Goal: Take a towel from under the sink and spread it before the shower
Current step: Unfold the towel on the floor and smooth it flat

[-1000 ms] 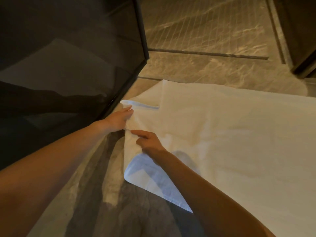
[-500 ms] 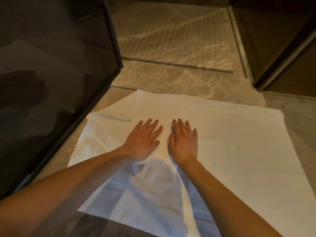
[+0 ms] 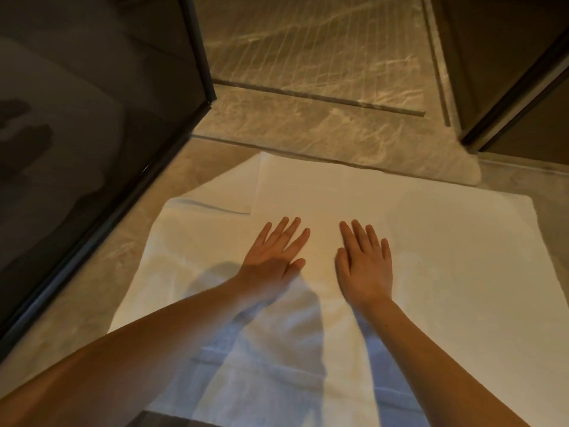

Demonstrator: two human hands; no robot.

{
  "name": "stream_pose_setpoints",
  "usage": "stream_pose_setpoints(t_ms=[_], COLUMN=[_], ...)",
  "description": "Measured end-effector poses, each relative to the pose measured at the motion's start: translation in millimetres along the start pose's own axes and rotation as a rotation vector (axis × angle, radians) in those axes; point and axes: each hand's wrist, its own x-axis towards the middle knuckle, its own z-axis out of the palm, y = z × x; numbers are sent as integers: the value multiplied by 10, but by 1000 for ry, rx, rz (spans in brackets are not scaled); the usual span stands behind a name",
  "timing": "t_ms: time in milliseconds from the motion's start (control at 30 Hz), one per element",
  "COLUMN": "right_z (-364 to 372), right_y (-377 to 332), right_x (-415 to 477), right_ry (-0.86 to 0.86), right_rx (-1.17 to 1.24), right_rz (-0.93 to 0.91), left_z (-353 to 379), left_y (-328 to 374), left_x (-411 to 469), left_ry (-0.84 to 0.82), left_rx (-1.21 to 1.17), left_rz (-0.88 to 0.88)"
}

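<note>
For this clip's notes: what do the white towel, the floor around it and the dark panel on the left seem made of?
Towel: soft cloth, likely cotton, matte white; a corner is folded over and a woven band shows. Floor: stone or stone-look tile, beige with pale veins, slight sheen. Dark panel: probably tinted glass in a dark frame; it gives faint reflections.

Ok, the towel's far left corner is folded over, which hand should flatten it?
Left, probably. The left hand lies flat on the towel, nearer the folded corner; the right hand lies farther off and would have to cross over.
</note>
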Motion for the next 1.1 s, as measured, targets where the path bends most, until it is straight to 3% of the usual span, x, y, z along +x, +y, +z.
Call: stream_pose_setpoints(t_ms=[333,633,1100], right_z=[30,194,200], right_y=[-678,-626,-729], right_x=[831,966,1067], right_ry=[-14,24,36], right_rx=[-78,-15,-11], right_rz=[-182,-132,-91], left_z=[-223,-372,-310], left_y=[-771,-1627,-1889], left_x=[125,376,485], left_ry=[-12,-5,18], left_rx=[19,16,-9], left_rz=[-154,-342,-306])
